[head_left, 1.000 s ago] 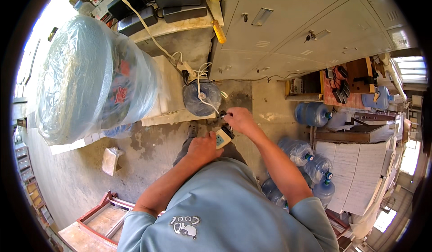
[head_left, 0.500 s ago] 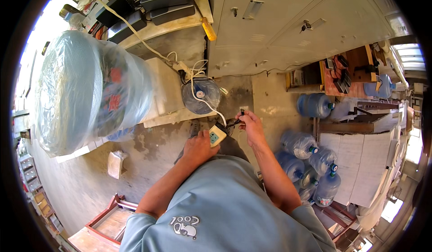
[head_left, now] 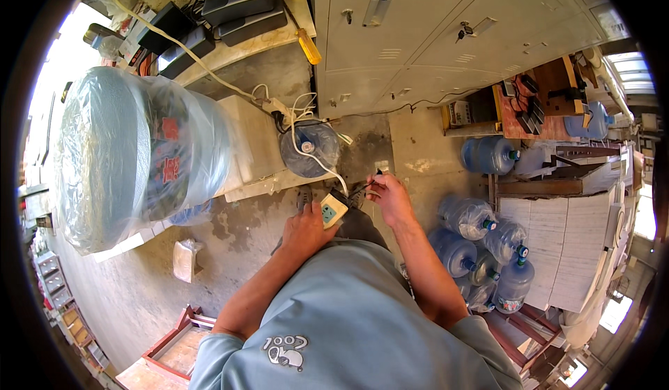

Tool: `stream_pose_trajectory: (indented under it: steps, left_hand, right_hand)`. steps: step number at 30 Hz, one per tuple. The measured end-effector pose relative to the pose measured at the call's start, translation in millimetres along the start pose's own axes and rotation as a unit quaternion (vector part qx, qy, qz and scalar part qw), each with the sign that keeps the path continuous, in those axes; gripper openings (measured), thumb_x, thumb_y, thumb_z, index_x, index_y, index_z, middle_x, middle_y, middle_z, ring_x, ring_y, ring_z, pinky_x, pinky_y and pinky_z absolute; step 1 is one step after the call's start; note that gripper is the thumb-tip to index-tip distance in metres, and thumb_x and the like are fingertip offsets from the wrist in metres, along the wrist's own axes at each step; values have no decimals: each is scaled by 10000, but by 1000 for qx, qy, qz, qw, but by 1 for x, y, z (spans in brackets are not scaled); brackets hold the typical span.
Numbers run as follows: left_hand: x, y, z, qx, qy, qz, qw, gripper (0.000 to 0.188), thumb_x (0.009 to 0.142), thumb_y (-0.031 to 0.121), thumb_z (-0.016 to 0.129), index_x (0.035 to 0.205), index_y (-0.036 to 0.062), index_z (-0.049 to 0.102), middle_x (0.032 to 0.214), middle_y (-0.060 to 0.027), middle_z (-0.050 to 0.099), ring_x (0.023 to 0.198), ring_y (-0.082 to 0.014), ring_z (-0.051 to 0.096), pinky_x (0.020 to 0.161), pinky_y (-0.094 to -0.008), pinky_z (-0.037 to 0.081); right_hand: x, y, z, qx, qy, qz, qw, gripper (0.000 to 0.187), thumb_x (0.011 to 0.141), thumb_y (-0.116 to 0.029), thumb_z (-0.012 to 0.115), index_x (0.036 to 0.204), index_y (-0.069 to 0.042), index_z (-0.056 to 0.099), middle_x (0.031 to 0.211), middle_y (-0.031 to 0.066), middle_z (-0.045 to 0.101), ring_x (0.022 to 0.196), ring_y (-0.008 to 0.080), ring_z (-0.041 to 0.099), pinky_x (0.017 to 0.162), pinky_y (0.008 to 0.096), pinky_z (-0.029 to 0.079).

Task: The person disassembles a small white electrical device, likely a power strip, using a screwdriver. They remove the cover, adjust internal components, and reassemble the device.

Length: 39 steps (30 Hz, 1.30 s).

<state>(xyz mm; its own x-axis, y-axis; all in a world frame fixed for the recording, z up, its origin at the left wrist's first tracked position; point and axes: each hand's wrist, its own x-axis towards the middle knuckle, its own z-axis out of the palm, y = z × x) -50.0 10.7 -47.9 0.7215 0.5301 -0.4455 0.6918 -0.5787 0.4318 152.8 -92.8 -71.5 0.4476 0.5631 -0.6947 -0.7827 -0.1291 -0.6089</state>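
Observation:
My left hand (head_left: pixel 304 231) is closed round a cream power strip (head_left: pixel 334 210) with green sockets, held in front of my waist. From its far end a white cord (head_left: pixel 325 164) runs up past a water jug (head_left: pixel 310 147) towards the tangle of wires on the ledge. My right hand (head_left: pixel 390 199) pinches a thin black cable (head_left: pixel 370 183) just right of the strip. A small black end pokes out above those fingers; its exact kind is too small to tell. Something black sits against the strip's far end, partly hidden.
A plastic-wrapped water jug (head_left: pixel 132 160) stands large on the left. Grey metal lockers (head_left: pixel 418 35) line the far side. Several blue water jugs (head_left: pixel 463 217) lie stacked at right beside a white-covered table (head_left: pixel 568 247). Black boxes (head_left: pixel 244 3) and a yellow-handled screwdriver (head_left: pixel 309 47) rest on the shelf.
The view has shifted slightly. Both hands stay at the power strip and black cable, with the right-hand fingers shifted a little; the grip on each looks the same.

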Motion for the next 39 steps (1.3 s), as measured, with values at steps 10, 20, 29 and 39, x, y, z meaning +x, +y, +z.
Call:
stream_pose_trajectory:
  steps: [10,20,29,39]
  left_hand:
    - [0,1,-1,4,-18,-12,1000,729,764,460,736,1223,-46,479,1068,-242,642,910,-401,675,789,-481,548]
    - [3,-30,5,-185,-58,10,981,675,797,468,722,1232,-7,522,1056,-215,649,974,-364,651,811,-416,515]
    - [2,-62,13,-408,-129,32,903,530,945,409,616,1249,-20,555,1024,-159,659,897,-232,630,822,-343,488]
    - [-3,-73,3,-783,-267,13,562,734,892,676,514,1204,12,553,975,-130,617,771,-225,592,682,-352,497]
  right_hand:
    - [-9,-10,-7,-40,-38,-40,998,183,900,-171,578,1034,-60,634,996,61,690,866,147,650,731,310,501]
    - [-9,-7,-3,-89,-76,-99,988,117,882,-94,707,990,-50,694,921,18,693,852,102,622,767,260,483]
    - [-36,-33,34,-110,-64,-187,974,135,869,-72,714,986,-7,696,927,7,675,840,76,583,787,238,458]
    - [-38,-40,35,38,-14,-251,967,112,904,-105,672,969,-14,670,948,70,670,870,168,592,840,327,453]
